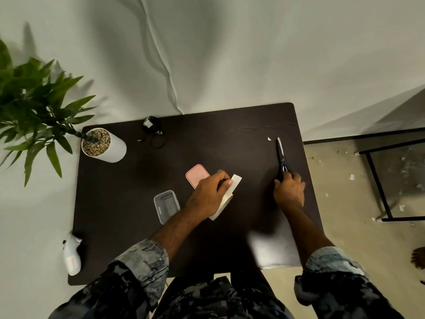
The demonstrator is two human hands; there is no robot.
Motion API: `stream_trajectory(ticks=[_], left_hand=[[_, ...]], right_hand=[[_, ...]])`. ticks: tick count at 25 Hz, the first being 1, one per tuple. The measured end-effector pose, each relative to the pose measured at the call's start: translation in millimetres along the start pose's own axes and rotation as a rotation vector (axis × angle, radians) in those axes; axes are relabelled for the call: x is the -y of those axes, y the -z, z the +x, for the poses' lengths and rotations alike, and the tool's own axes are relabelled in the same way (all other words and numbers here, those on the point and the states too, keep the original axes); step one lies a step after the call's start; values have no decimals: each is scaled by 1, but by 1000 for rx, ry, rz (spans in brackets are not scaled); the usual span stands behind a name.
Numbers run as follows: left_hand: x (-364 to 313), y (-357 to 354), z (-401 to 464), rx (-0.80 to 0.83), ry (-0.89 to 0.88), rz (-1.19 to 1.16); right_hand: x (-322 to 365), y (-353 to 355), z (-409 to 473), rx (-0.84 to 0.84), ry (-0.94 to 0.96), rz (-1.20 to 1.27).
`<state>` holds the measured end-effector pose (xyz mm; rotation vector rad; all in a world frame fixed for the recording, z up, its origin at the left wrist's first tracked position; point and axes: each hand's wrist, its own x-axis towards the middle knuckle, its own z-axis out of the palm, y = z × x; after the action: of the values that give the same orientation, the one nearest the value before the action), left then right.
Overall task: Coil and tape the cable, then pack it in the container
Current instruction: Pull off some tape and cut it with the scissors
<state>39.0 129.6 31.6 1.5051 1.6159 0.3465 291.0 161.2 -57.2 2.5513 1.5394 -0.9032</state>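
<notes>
A black cable (153, 132) lies partly coiled at the table's far edge, with a white tag on it. My left hand (210, 192) grips a roll of pale tape (224, 203) near the table's middle, and a loose strip (235, 181) sticks up from it. My right hand (289, 192) is closed on the handles of black scissors (281, 155), whose blades point away from me and rest on the table. A clear rectangular container (166, 206) stands open left of the tape. Its pink lid (197, 175) lies just beyond my left hand.
A white pot (104, 145) with a green plant stands at the table's far left corner. A white spray bottle (72, 256) lies at the near left edge. A small white scrap (269, 138) sits by the scissor tips. A black metal frame (379, 187) stands on the floor to the right.
</notes>
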Motion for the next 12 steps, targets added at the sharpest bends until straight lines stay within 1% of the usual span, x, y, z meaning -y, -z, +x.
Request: stream_trajectory(ticks=[4,5,7,9,10,12], left_hand=[[4,2,7,-7,-9,25],[5,3,9,-6,-12,27],[7,4,11,-13,-10,33],[9,6,11,-21,-2,45],[11,6,11,-22,-1,48],[13,7,11,-22,0,52]], right_hand=[[-8,-8,8,-67,-13,-8],[-7,-8,7,-87,-36,5],[-3,-7,3,-108,-160,48],[-3,-6,0,-78,-283,34],[-5,-7,-1,-58,-296,9],[-10,-9,-2,-15,-248,-35]])
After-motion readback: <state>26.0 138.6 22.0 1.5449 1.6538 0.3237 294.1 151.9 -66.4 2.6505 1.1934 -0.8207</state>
